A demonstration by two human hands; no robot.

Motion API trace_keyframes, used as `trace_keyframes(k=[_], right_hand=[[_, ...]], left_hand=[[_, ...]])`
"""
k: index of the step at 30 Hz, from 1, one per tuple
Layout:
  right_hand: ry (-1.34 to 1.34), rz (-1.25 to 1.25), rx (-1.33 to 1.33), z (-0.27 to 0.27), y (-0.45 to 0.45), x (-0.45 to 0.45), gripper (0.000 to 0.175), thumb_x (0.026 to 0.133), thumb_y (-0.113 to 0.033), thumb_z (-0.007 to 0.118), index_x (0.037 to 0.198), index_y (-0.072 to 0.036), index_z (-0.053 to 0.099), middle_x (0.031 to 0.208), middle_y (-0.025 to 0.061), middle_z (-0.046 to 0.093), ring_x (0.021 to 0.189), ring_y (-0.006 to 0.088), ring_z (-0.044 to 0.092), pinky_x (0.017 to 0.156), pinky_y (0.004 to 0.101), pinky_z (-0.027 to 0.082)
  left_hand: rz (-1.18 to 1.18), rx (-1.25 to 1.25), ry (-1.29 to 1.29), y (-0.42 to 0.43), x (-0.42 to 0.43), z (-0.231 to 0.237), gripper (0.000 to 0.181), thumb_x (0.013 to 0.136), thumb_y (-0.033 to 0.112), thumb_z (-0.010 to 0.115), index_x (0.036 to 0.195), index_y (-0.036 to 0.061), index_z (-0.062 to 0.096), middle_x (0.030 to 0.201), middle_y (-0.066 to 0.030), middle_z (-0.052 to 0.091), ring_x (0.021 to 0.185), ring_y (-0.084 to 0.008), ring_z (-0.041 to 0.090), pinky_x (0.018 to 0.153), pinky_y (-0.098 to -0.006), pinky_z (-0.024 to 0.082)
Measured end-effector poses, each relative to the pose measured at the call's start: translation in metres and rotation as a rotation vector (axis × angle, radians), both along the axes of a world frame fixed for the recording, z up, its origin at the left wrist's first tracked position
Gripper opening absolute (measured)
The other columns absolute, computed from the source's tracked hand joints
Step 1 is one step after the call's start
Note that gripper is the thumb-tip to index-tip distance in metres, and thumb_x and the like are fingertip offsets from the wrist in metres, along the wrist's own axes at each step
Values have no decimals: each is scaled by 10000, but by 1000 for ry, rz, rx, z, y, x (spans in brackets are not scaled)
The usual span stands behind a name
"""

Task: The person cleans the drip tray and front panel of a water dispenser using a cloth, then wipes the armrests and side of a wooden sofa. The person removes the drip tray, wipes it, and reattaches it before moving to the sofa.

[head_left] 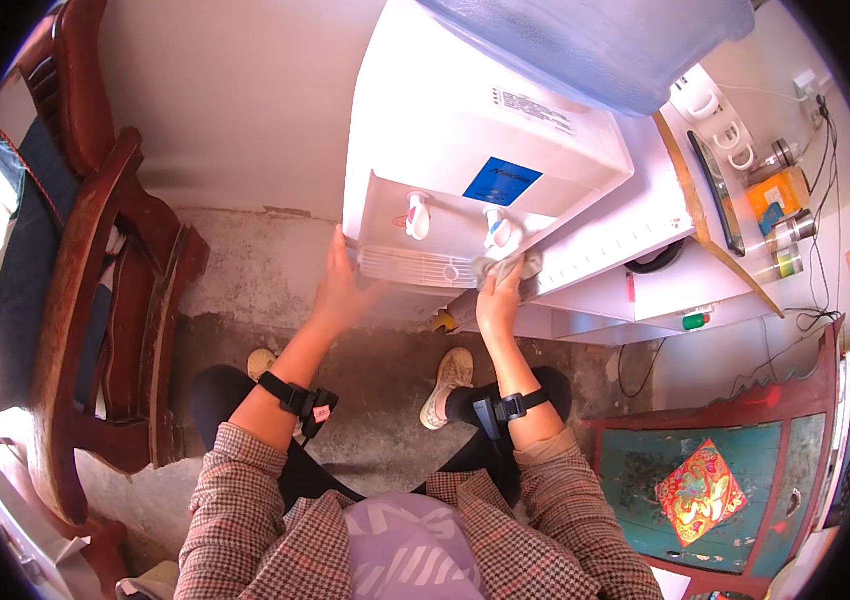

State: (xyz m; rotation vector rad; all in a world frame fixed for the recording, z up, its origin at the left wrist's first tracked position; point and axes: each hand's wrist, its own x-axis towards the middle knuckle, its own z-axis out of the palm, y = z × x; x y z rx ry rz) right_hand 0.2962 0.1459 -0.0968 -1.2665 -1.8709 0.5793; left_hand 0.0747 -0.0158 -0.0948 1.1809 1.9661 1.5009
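Observation:
A white water dispenser (425,127) with a large blue water bottle (590,45) on top stands before me. Its front carries a tap with a red mark (417,216) and a tap with a blue mark (497,229). Below them is a slatted drip tray (410,267). My right hand (498,309) presses a crumpled grey cloth (509,268) to the tray's right end. At the dispenser's lower left corner is my left hand (338,296), slightly blurred, its fingers apart and holding nothing; whether it touches the casing is unclear.
A white shelf unit (605,240) adjoins the dispenser on the right, with white mugs (729,135), glass jars (785,232) and an orange box (777,193). A carved wooden bench (87,300) stands left. A green-and-red cabinet (620,465) is at lower right. Cables (819,255) hang along the wall.

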Motion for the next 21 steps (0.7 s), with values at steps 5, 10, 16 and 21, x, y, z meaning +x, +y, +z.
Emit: trace_keyframes(k=[5, 10, 16, 21], right_hand=[[-139, 80, -351, -15, -11, 5, 509, 945, -114, 544, 1427, -48, 395, 1269, 278, 595, 1177, 448, 571, 995, 454, 443], [-81, 379, -14, 32, -76, 5, 524, 862, 68, 521, 1366, -72, 492, 1290, 235, 527, 1222, 436, 520, 1004, 455, 441], [-66, 395, 429, 68, -81, -51, 529, 916, -56, 544, 1425, 34, 433, 1274, 279, 487, 1223, 465, 456, 1063, 460, 375], [-120, 270, 684, 40, -48, -90, 498, 855, 6, 582, 1350, 8, 523, 1343, 286, 423, 1245, 443, 450, 1041, 461, 404]], left_hand=[[28, 45, 103, 3, -2, -11, 1125, 757, 231, 823, 1573, 70, 67, 1512, -214, 293, 1211, -368, 530, 873, -442, 529], [7, 21, 42, 1, -9, -14, 1082, 768, 250, 817, 1574, 83, 114, 1524, -211, 305, 1266, -384, 490, 906, -459, 515], [14, 25, -103, -5, -7, -1, 1020, 780, 261, 813, 1564, 77, 187, 1534, -223, 315, 1291, -389, 484, 904, -465, 521], [-29, 70, -195, -8, -9, 2, 1009, 780, 245, 815, 1562, 78, 200, 1527, -218, 327, 1255, -381, 526, 862, -415, 554]])
